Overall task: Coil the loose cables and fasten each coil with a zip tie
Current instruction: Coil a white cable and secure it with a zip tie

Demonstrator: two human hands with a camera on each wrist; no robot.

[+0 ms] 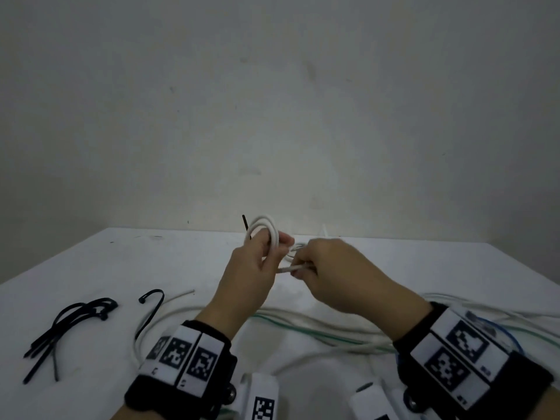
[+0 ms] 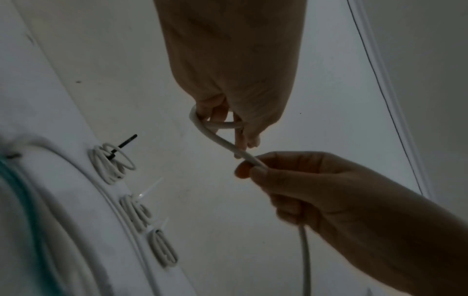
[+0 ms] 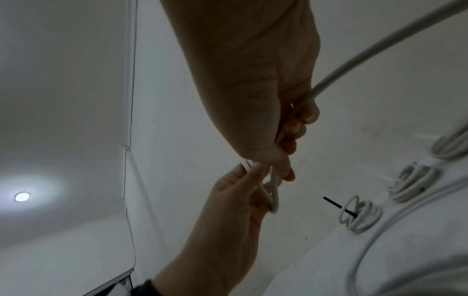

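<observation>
My left hand [image 1: 266, 253] holds a small loop of white cable [image 2: 215, 125] around its curled fingers, raised above the table. My right hand [image 1: 306, 266] pinches the same cable [image 1: 288, 269] just beside it; from that fist the rest of the cable [image 2: 303, 252] hangs down. In the right wrist view the right hand [image 3: 283, 152] meets the left hand [image 3: 243, 180] at the loop [image 3: 274, 200]. A bunch of black zip ties [image 1: 69, 325] lies at the left on the table, with one hooked tie [image 1: 153, 298] beside it.
Loose white cables [image 1: 303, 324], a green one [image 1: 306, 334] and a blue one [image 1: 515, 338] trail across the white table [image 1: 121, 262] under my wrists. Three tied coils [image 2: 111, 162] [image 2: 136, 212] [image 2: 164, 248] lie along the far edge by the wall; one carries a black tie [image 3: 336, 206].
</observation>
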